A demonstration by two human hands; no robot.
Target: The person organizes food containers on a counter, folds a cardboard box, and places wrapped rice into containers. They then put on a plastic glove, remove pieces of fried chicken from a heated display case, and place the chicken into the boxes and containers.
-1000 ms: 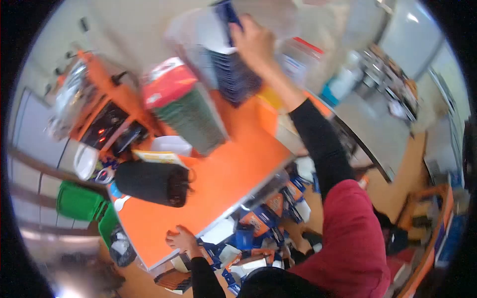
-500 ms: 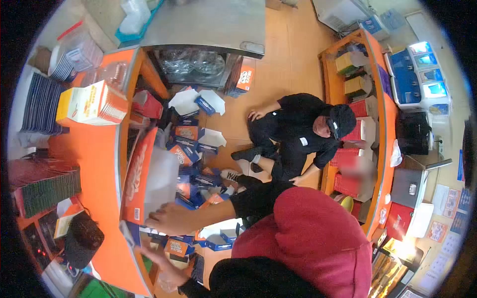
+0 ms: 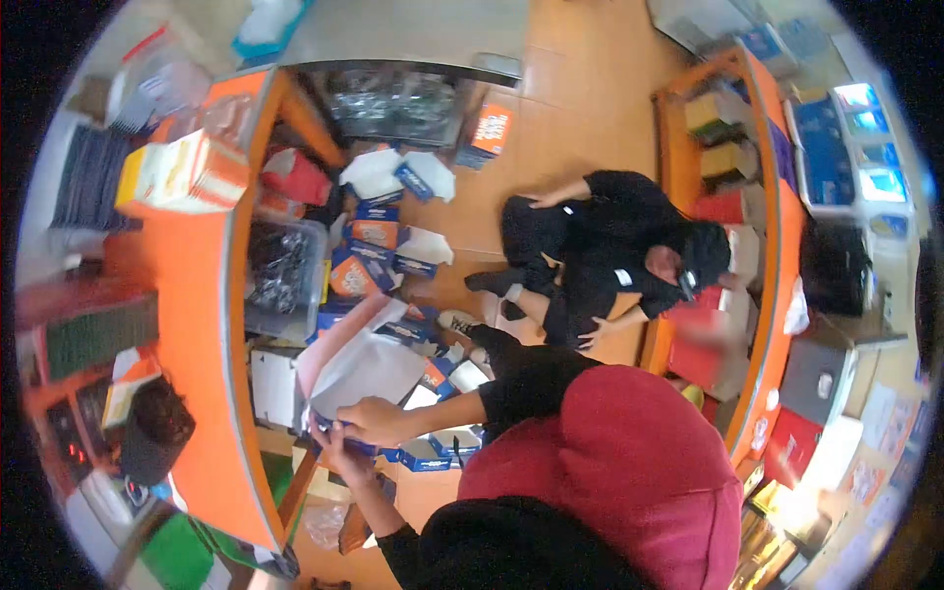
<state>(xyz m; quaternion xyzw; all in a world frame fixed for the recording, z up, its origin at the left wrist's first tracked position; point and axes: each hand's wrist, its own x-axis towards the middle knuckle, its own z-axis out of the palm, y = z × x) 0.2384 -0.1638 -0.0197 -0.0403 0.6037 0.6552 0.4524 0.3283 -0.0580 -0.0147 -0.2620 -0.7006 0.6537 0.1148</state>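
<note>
Left hand (image 3: pixel 346 456) and right hand (image 3: pixel 382 423) hold a box (image 3: pixel 369 372) in curled fingers (image 3: pixel 350 415).

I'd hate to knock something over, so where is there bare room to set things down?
The orange counter is bare between the green stack and its front edge; the floor is too, between the standing box and the shelves. It's crowded around the hands, where scattered boxes litter the floor.
</note>
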